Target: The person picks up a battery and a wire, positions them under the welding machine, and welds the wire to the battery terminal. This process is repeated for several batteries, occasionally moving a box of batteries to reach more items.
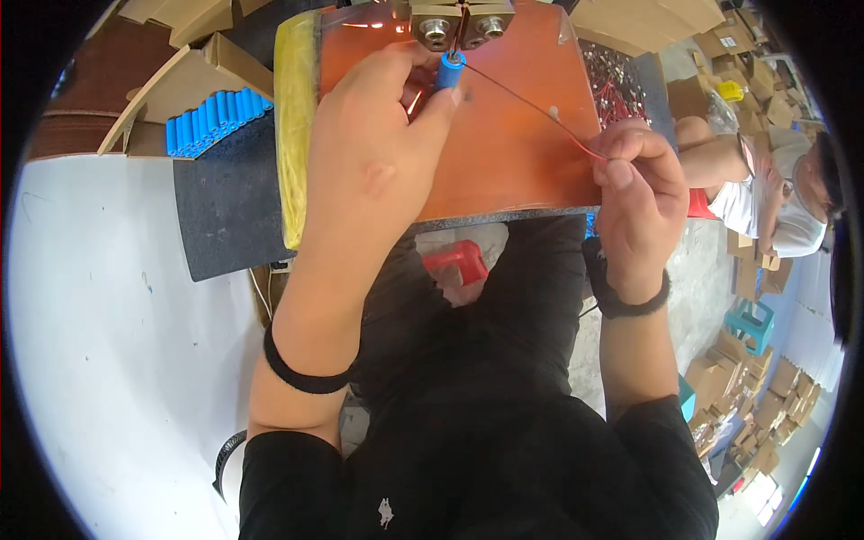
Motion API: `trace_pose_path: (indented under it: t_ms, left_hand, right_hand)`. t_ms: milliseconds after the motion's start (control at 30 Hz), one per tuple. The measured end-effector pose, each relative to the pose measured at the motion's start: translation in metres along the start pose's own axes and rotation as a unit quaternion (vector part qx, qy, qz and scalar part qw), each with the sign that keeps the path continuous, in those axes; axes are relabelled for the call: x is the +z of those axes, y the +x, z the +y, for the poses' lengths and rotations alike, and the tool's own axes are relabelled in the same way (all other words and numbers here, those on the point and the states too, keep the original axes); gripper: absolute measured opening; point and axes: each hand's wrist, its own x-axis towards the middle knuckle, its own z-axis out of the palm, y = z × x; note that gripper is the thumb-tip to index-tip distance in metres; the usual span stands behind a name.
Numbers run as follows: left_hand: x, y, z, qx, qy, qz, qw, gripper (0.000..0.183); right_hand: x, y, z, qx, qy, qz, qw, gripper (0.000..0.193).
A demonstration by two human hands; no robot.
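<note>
My left hand (382, 135) grips a blue cylindrical battery cell (447, 74) between thumb and fingers. The cell's top end is right under the two electrode tips of a spot welder (461, 25), at the far edge of the work surface. From that end a thin red and dark wire (540, 110) runs down to the right. My right hand (639, 193) pinches the wire's other end between thumb and forefinger, and the wire is nearly straight. Small bright sparks or glints show near the welder. Whether the wire touches the electrodes is too small to tell.
Orange sheeting (513, 171) covers the bench, with a yellow wrapped bundle (297, 135) along its left. Blue cells (216, 121) stand in a cardboard box at far left. A heap of red and dark wires (616, 85) lies at right. Another person (783, 193) sits beyond, near stacked cartons.
</note>
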Motion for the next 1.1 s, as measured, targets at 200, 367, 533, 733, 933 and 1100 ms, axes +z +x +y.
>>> trace_pose_path:
  t_ms: [200,367,533,733,933,1100]
  left_hand:
    - [-0.004,-0.003,0.011,-0.039,-0.024,-0.012,0.999,0.027]
    - [-0.016,-0.011,0.013,-0.087,-0.034,-0.096,0.991,0.024]
    - [-0.011,-0.010,0.008,0.024,-0.106,-0.050,0.993,0.025]
    - [-0.006,-0.006,0.006,0.018,-0.037,-0.031,0.999,0.025]
    - [0.001,-0.003,-0.002,0.043,-0.010,-0.013,0.999,0.025]
    - [0.000,-0.002,0.002,0.036,0.008,-0.017,0.999,0.026]
  right_hand:
    - [0.006,0.007,-0.005,-0.012,0.032,0.018,0.999,0.010]
    - [0.015,0.028,-0.012,-0.018,-0.013,-0.017,1.000,0.008]
    - [0.031,0.036,-0.008,0.041,0.047,-0.024,0.998,0.007]
    - [0.032,0.039,-0.010,0.083,0.026,-0.036,0.996,0.009]
    - [0.027,0.044,-0.007,0.103,0.075,-0.063,0.990,0.010]
    - [0.026,0.050,-0.009,0.160,0.029,-0.079,0.984,0.013]
